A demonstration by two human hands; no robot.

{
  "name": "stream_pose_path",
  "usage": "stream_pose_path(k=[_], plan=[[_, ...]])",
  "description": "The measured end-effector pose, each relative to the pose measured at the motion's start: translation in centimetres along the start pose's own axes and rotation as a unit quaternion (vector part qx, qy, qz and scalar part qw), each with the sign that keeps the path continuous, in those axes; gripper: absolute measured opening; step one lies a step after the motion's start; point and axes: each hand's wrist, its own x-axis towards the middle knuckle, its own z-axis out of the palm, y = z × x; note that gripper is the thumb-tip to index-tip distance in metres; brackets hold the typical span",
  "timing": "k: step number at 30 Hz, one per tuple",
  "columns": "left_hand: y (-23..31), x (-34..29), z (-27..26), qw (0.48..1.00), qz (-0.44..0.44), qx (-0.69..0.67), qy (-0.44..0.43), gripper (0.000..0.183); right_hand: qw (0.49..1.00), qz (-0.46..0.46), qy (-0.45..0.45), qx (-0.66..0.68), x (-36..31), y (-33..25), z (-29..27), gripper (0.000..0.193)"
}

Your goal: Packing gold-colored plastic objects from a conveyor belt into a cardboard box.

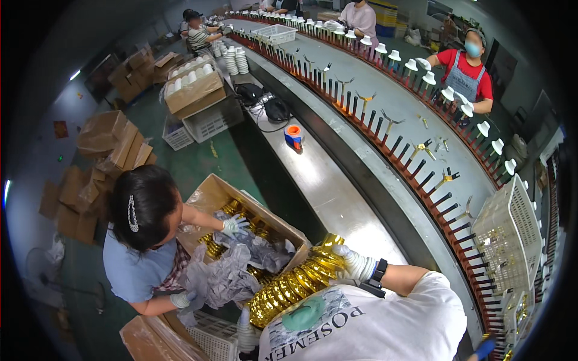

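Note:
A long stack of shiny gold, ringed, cup-like pieces (pixel 295 280) lies slantwise across my front, against my white shirt. My right hand (pixel 356 265), in a white knitted glove with a black watch at the wrist, is closed round its upper right end. At the lower left end my gloved left hand (pixel 247 332) holds the stack from the side, its fingers partly hidden. Just beyond is an open cardboard box (pixel 220 186) with more gold stacks (pixel 235 210) and crumpled grey paper (pixel 220 271).
A co-worker in blue (pixel 129 265) has one gloved hand in the box, the other at the paper. To the right curves a conveyor with upright pegs (pixel 394 147), some carrying gold or white pieces. A tape dispenser (pixel 293 137) stands on the metal ledge; a white crate (pixel 509 231) is far right.

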Motion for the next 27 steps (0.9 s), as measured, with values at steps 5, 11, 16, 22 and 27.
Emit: stream_pose_path(k=[5,11,16,22,27], plan=[[-2.2,-3.5,4.3,0.994,0.048,0.069,0.065,0.047,0.999,0.023,0.034,0.017,-3.2,1.2,-4.3,0.077],[-6.2,-7.4,0.2,0.622,0.301,0.723,-0.005,0.052,0.997,-0.012,0.071,-0.003,-10.1,1.9,-6.0,0.079],[-12.1,-9.5,1.2,0.967,0.091,0.197,0.131,0.045,0.997,-0.01,0.08,-0.005,-12.2,1.3,-6.6,0.075],[-9.0,-13.2,5.3,0.985,0.001,0.012,0.173,0.056,0.992,0.036,0.118,0.005,-11.7,3.9,-5.2,0.071],[-8.2,-15.3,3.7,0.983,-0.013,0.04,0.179,0.052,0.993,0.03,0.109,-0.021,-12.3,5.8,-3.8,0.072]])
